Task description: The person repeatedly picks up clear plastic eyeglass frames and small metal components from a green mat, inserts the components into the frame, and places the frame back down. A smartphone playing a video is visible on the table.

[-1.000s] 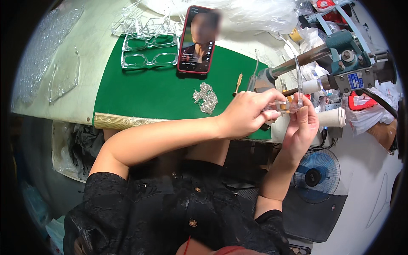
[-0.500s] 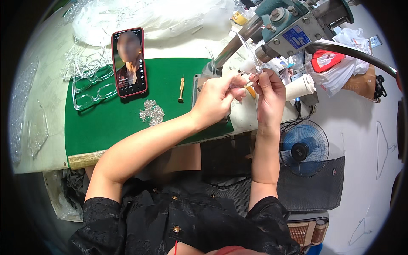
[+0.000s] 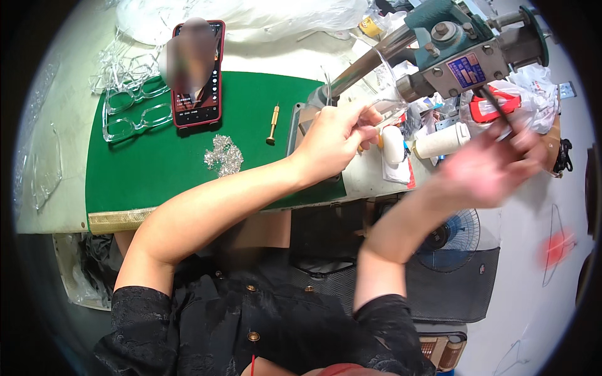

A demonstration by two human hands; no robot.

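Note:
My left hand [image 3: 338, 135] is raised at the right end of the green mat [image 3: 150, 175], its fingers pinched on a clear plastic glasses part [image 3: 385, 103] held just under the grey-green machine head [image 3: 464, 50]. My right hand [image 3: 495, 166] is off to the right of it, apart from the clear part and heavily blurred, in front of a white thread spool [image 3: 439, 141]. Whether it holds anything is lost in the blur. A brass screwdriver [image 3: 273, 124] and a small heap of silver screws [image 3: 224, 156] lie on the mat to the left of my left hand.
A red phone [image 3: 197, 75] with a lit screen lies at the mat's far edge. Clear glasses frames [image 3: 135, 119] are stacked to its left. A red-and-white bag [image 3: 495, 106] sits behind the spool. A fan [image 3: 454, 241] stands below the table edge.
My right hand has let go of the clear part and swung out to the right. My left hand keeps hold of it near the machine.

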